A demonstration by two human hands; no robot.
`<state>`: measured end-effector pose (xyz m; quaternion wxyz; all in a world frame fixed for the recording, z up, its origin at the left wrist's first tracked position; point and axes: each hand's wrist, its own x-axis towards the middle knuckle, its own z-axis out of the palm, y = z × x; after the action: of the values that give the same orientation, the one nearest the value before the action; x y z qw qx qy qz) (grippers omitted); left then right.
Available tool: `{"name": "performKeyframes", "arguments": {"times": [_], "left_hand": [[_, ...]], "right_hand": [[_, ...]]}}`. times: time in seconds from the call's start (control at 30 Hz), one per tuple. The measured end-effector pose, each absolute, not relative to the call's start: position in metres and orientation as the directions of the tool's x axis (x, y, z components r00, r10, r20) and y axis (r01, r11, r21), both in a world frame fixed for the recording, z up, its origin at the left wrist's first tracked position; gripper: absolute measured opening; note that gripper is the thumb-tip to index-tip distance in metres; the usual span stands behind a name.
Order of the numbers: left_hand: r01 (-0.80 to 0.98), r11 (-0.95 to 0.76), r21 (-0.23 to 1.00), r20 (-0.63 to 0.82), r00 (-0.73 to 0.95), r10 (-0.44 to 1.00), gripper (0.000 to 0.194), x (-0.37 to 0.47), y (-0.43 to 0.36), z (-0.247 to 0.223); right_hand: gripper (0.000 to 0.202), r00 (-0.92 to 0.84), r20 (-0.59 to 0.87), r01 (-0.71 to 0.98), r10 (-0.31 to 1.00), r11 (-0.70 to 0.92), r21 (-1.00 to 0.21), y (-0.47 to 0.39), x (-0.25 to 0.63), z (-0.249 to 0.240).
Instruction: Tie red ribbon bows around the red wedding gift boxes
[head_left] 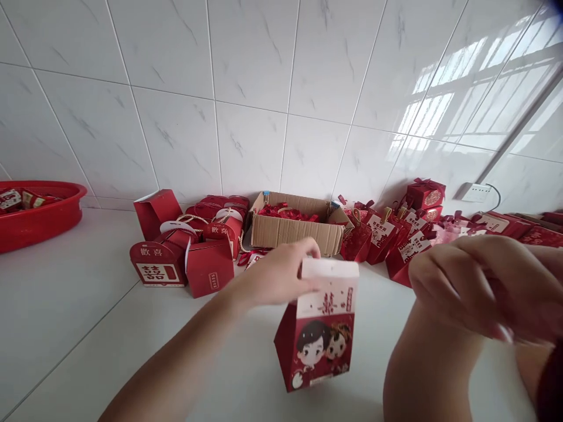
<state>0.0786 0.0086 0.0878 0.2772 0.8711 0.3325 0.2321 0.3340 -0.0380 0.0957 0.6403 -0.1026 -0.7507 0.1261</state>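
My left hand (281,272) grips the upper edge of a red and white gift box (323,334) between thumb and fingers. The box stands slightly tilted over the white surface, its front printed with two cartoon heads under a white band. At the right, close to the camera and blurred, my right hand (461,281) is curled with its fingers closed. Something dark red shows among the fingers, too hidden to name. Another hand or arm with a dark red sleeve (549,387) overlaps it at the right edge; whose it is, I cannot tell.
An opened cardboard box (297,231) with red ribbon stands by the tiled wall. Red boxes (160,264) cluster to its left, and several tagged red bags (380,234) to its right. A red plastic basket (44,225) with packets sits far left. A power socket (475,192) is at right.
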Motion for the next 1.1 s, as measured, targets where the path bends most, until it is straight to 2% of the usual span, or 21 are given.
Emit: {"name": "performKeyframes", "arguments": {"times": [0.03,0.07,0.1,0.17,0.23,0.3,0.43,0.53,0.63,0.83,1.1], "left_hand": [[0.377,-0.587,0.717,0.260,0.637,0.726,0.026,0.076,0.016,0.089],[0.290,-0.546,0.786,0.296,0.599,0.744,0.028,0.073,0.023,0.090],[0.193,-0.507,0.840,0.334,0.553,0.763,0.033,0.071,0.028,0.092],[-0.005,-0.485,0.874,0.443,0.417,0.794,0.043,0.069,0.035,0.094],[-0.140,-0.547,0.825,0.564,0.252,0.786,0.049,0.070,0.038,0.095],[-0.172,-0.648,0.742,0.669,0.123,0.733,0.051,0.072,0.038,0.094],[-0.126,-0.781,0.611,0.786,-0.015,0.618,0.049,0.081,0.036,0.088],[-0.145,-0.772,0.619,0.776,-0.044,0.630,0.047,0.086,0.034,0.084],[-0.194,-0.733,0.652,0.737,-0.067,0.673,0.045,0.089,0.031,0.083],[-0.192,-0.630,0.752,0.642,-0.003,0.767,0.020,0.089,0.026,0.086],[-0.182,-0.545,0.818,0.564,0.070,0.823,0.022,0.092,0.034,0.083]], "right_hand": [[0.020,-0.195,0.955,-0.113,0.226,0.962,-0.250,-0.038,0.324,0.101],[0.014,-0.208,0.958,-0.177,0.196,0.956,-0.234,-0.038,0.313,0.105],[0.012,-0.172,0.965,-0.211,0.197,0.950,-0.231,-0.038,0.303,0.107],[0.012,-0.014,0.963,-0.146,0.268,0.953,-0.267,-0.037,0.285,0.106],[0.015,0.170,0.938,-0.063,0.302,0.953,-0.295,-0.031,0.272,0.103],[0.017,0.283,0.909,-0.015,0.305,0.950,-0.313,-0.021,0.263,0.099],[0.015,0.273,0.918,0.046,0.288,0.949,-0.311,0.004,0.255,0.088],[0.013,0.225,0.945,0.144,0.238,0.951,-0.273,0.011,0.249,0.083],[0.012,0.260,0.955,0.274,0.145,0.937,-0.217,0.007,0.239,0.082],[0.019,0.277,0.959,0.445,-0.061,0.892,-0.072,-0.001,0.231,0.086],[0.017,0.231,0.973,0.469,-0.017,0.878,-0.096,0.007,0.232,0.083]]}}
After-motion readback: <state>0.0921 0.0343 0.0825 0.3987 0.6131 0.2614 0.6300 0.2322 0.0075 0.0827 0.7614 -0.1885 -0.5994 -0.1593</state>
